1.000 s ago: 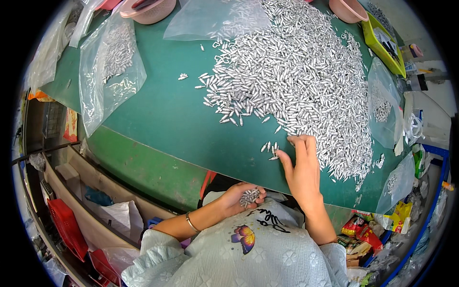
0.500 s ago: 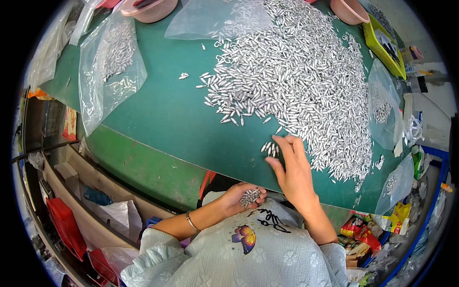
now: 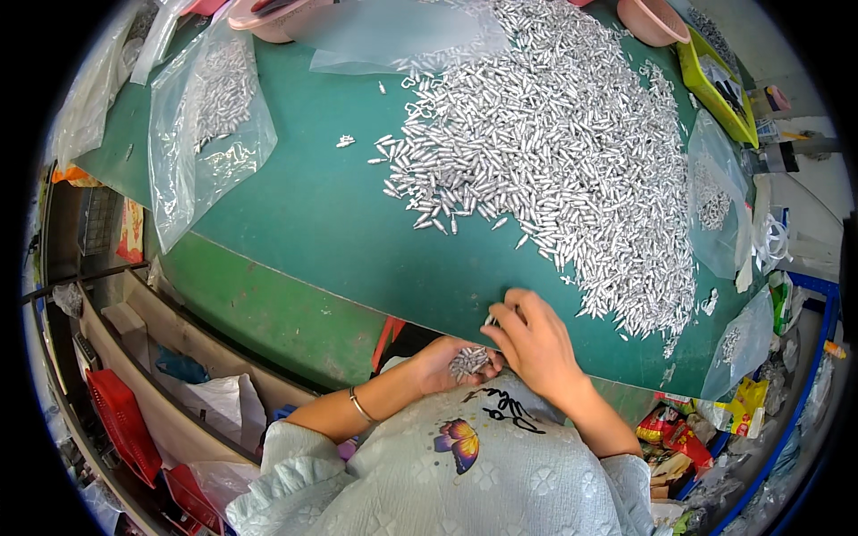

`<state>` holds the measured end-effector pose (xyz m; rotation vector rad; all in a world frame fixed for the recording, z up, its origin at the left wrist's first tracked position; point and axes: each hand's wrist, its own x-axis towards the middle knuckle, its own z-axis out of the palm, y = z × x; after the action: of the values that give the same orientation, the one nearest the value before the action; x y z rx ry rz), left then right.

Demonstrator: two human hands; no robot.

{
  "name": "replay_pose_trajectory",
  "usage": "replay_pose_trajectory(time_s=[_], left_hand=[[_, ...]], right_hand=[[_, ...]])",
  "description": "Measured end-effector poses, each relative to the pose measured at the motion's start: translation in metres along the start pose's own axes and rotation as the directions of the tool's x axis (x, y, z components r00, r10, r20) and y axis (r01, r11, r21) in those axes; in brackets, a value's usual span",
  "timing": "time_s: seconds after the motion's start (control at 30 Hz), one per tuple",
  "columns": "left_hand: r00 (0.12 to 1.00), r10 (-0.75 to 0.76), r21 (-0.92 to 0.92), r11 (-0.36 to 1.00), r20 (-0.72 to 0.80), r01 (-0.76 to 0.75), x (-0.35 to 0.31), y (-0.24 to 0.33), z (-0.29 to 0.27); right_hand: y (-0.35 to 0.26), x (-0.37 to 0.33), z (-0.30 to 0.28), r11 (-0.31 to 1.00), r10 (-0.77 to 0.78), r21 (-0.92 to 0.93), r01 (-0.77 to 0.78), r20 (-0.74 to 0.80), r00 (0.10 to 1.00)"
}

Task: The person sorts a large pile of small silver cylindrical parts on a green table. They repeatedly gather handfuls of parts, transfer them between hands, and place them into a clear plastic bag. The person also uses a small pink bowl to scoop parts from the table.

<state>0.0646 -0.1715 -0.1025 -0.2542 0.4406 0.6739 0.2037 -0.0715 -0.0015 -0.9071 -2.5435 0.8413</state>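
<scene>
A wide heap of small silver spindle-shaped metal pieces (image 3: pixel 554 170) covers much of the green table (image 3: pixel 322 205). My left hand (image 3: pixel 440 364) is cupped palm up below the table's near edge, its fingers curled round a handful of duller grey-silver pieces (image 3: pixel 467 362). Just above and to its right, my right hand (image 3: pixel 534 344) bends over the table edge with thumb and fingers drawn together. A bit of silver (image 3: pixel 490 320) shows at those fingertips; the rest of what they hold is hidden.
Clear plastic bags with silver pieces lie at the left (image 3: pixel 214 116) and right (image 3: pixel 713 201). A pink basin (image 3: pixel 655 22) and a yellow-green tray (image 3: pixel 710 85) stand at the far right. A red crate (image 3: pixel 123 424) sits low at the left, by a shelf (image 3: pixel 206 375).
My right hand has drawn back from the heap toward my left hand, taking up the small group of silver pieces that lay by its fingers. My left hand has barely moved.
</scene>
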Motion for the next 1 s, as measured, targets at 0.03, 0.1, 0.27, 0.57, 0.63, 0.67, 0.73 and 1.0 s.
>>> replay_pose_trajectory(time_s=[0.03,0.1,0.27,0.57,0.63,0.67,0.73,1.0], left_hand=[[0.999,-0.021,-0.01,1.0,0.032,0.021,0.002,0.002,-0.002],[0.993,-0.016,-0.045,0.999,-0.117,0.011,0.0,0.004,0.008],[0.998,-0.045,-0.182,0.982,0.048,0.053,0.003,0.004,0.003],[0.997,0.072,0.184,0.981,-0.012,-0.068,0.003,-0.002,0.022],[0.999,0.052,0.199,0.979,0.013,-0.054,0.003,-0.004,0.019],[0.999,0.045,0.206,0.977,0.026,-0.049,0.003,-0.006,0.019],[0.999,0.04,0.185,0.982,0.03,-0.045,0.002,-0.007,0.017],[0.991,0.074,0.068,0.995,-0.111,-0.066,-0.001,-0.011,0.021]], right_hand=[[-0.003,-0.007,0.0,1.0,0.004,0.022,-0.005,0.029,1.0],[-0.009,-0.019,-0.003,0.998,-0.026,0.054,0.02,0.103,0.994],[-0.009,-0.041,-0.001,0.974,-0.192,0.161,0.161,0.198,0.961],[0.014,0.036,-0.008,0.987,-0.067,-0.157,0.025,-0.262,0.963],[0.02,0.046,-0.004,0.974,-0.06,-0.226,-0.005,-0.283,0.957],[0.026,0.046,-0.002,0.974,-0.063,-0.226,-0.003,-0.287,0.956],[0.029,0.048,0.001,0.981,-0.061,-0.194,0.005,-0.282,0.957],[-0.012,-0.017,-0.016,0.964,-0.145,0.245,0.108,0.141,0.979]])
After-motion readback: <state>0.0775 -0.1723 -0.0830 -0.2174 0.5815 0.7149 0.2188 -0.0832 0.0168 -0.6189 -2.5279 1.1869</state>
